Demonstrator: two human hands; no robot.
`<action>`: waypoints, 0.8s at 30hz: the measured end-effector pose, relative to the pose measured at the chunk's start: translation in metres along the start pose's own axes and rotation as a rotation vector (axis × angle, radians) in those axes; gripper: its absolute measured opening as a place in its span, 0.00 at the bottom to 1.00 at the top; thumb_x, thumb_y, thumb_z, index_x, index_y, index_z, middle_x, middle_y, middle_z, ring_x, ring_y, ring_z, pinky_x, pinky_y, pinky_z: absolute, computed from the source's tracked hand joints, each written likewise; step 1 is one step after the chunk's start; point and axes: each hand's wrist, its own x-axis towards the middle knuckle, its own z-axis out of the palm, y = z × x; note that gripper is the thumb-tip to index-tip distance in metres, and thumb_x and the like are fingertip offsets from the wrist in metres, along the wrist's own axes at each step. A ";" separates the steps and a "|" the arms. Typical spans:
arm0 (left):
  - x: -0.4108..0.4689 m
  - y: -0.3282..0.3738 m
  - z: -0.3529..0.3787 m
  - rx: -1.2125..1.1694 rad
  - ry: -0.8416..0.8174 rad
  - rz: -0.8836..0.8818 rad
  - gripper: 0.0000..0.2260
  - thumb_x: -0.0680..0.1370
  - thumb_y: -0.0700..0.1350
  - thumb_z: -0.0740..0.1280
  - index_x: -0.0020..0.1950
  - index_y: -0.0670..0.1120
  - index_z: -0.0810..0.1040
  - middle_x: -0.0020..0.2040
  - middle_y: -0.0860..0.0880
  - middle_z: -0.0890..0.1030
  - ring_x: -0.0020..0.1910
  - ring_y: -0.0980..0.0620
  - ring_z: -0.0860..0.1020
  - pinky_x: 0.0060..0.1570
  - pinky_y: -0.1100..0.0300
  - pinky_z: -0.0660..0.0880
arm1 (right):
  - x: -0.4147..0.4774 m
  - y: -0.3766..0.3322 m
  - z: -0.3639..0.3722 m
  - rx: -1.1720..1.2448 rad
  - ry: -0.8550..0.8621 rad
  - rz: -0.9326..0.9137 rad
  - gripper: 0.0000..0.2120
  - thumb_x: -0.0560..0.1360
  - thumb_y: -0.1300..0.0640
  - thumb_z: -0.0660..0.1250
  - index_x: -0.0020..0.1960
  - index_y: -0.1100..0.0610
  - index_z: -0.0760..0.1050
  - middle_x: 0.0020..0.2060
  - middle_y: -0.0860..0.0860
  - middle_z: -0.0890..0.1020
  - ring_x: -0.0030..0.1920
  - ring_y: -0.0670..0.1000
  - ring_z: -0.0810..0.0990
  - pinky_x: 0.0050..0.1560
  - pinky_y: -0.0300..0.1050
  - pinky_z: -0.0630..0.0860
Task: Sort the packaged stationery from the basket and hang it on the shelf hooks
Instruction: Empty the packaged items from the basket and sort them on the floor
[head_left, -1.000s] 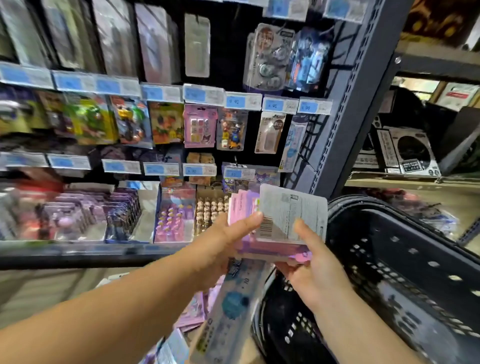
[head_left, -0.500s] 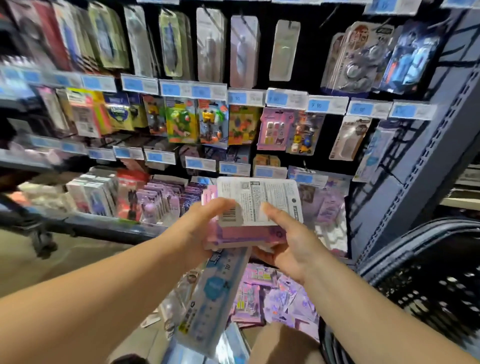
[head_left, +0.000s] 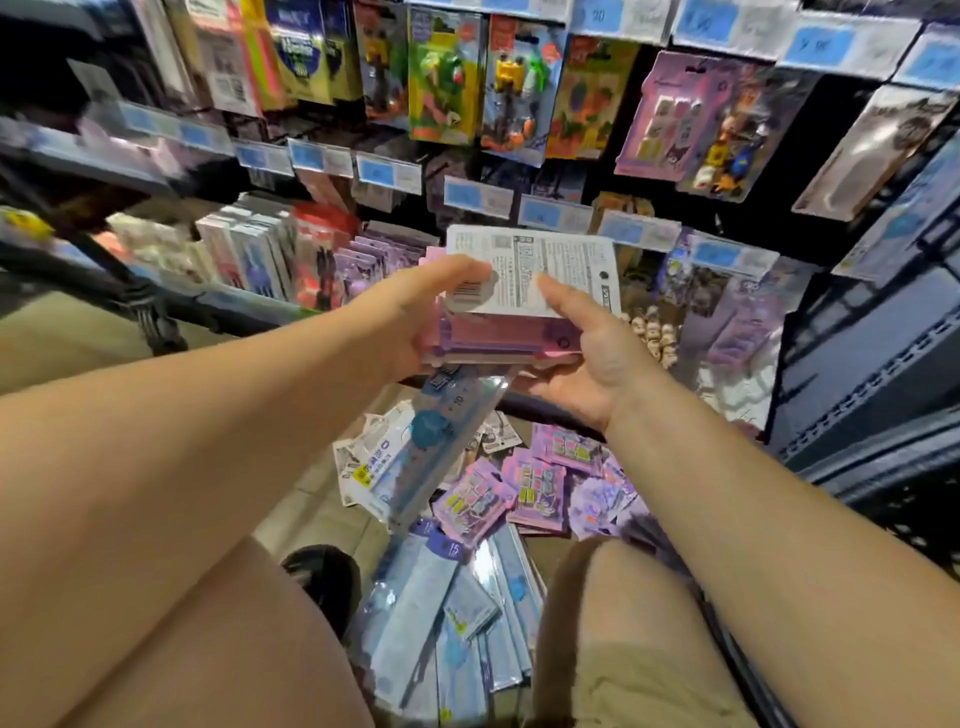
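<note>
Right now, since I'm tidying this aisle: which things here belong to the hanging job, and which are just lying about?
Job: pink pack stack, pinched in left hand and right hand; ruler pack under the left; purple packs and blue ruler packs on the floor; basket.
Lying about: boxed goods, hung toy packs, price tags, shoe.

Tan tiled floor (head_left: 311, 493) below dark metal shelving (head_left: 857, 374), dimly lit.
</note>
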 end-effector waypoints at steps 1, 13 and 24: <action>0.002 -0.002 -0.005 0.009 0.033 -0.001 0.09 0.77 0.48 0.67 0.47 0.43 0.75 0.28 0.46 0.82 0.37 0.46 0.82 0.66 0.41 0.70 | 0.003 0.004 0.002 -0.004 -0.005 0.003 0.10 0.74 0.53 0.71 0.52 0.57 0.77 0.50 0.60 0.82 0.52 0.61 0.81 0.52 0.61 0.79; 0.014 -0.005 -0.023 -0.203 0.203 -0.079 0.05 0.78 0.44 0.66 0.48 0.42 0.75 0.20 0.49 0.76 0.19 0.55 0.76 0.25 0.66 0.75 | 0.023 0.015 0.004 0.005 -0.173 0.088 0.08 0.64 0.72 0.67 0.43 0.68 0.80 0.46 0.64 0.82 0.52 0.62 0.81 0.61 0.61 0.75; 0.023 -0.004 -0.031 -0.340 0.313 -0.021 0.10 0.72 0.47 0.73 0.51 0.48 0.77 0.50 0.43 0.85 0.55 0.37 0.82 0.63 0.37 0.72 | 0.035 0.017 -0.002 -0.117 -0.074 -0.096 0.19 0.72 0.78 0.61 0.55 0.59 0.72 0.40 0.59 0.81 0.36 0.53 0.84 0.36 0.44 0.82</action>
